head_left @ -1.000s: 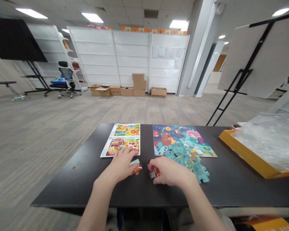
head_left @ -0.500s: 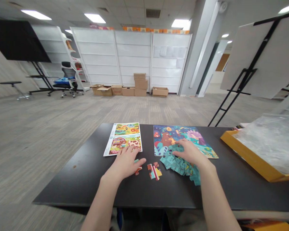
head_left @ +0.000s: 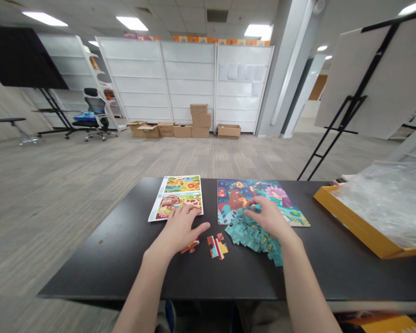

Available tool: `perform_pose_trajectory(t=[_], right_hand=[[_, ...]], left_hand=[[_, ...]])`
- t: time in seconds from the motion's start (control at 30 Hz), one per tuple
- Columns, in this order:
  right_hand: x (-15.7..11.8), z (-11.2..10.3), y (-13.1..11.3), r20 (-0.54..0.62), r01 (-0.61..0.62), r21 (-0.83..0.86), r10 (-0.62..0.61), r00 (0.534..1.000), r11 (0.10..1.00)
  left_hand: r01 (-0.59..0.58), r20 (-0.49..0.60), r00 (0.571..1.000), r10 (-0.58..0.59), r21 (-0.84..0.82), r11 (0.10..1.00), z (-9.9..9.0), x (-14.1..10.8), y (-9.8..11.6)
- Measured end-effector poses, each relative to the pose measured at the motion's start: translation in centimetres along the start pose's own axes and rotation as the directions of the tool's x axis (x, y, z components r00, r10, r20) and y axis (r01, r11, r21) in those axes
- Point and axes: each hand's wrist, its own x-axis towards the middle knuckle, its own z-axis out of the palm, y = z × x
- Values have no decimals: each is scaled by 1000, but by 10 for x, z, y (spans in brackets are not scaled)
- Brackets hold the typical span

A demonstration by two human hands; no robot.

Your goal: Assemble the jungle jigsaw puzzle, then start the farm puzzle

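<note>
My left hand has its fingers spread over the lower edge of a picture sheet with a farm scene and an animal scene. A red puzzle piece lies partly under it. To its right are joined puzzle pieces in red, yellow and light blue. My right hand pinches a teal puzzle piece above a pile of teal-backed pieces. The pile overlaps the lower edge of a colourful picture board showing a bear.
On the right of the black table stands a yellow box with clear plastic wrap. Beyond the table are cardboard boxes, an office chair and a white board on a black stand.
My right hand has closed on a teal piece and lifted it slightly from the pile. My left hand has stayed spread near the sheet. The view has shifted slightly.
</note>
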Motion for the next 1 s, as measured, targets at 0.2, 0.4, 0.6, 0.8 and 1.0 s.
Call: perform_pose_trajectory(t=[0.2,0.4,0.6,0.8,1.0], right_hand=[[-8,-16,-13,-14,44,189,-42,999,981],[-18,-10,-53,-49,348,288,-349,936,892],[-23,18,-83,32,492,334,-531,846,804],[-19,12,-72,53,475,201,-494,868,856],[-15,2,-38,104,153,-140,-139,985,978]], left_hand=[[-9,-116,993,-25,-282,960,-11,0,5],[85,87,996,-23,-828,554,-21,-5,31],[199,192,980,-50,-953,228,-22,-5,39],[192,151,979,-140,-915,356,-18,-4,21],[75,97,995,4,-795,602,-14,-4,10]])
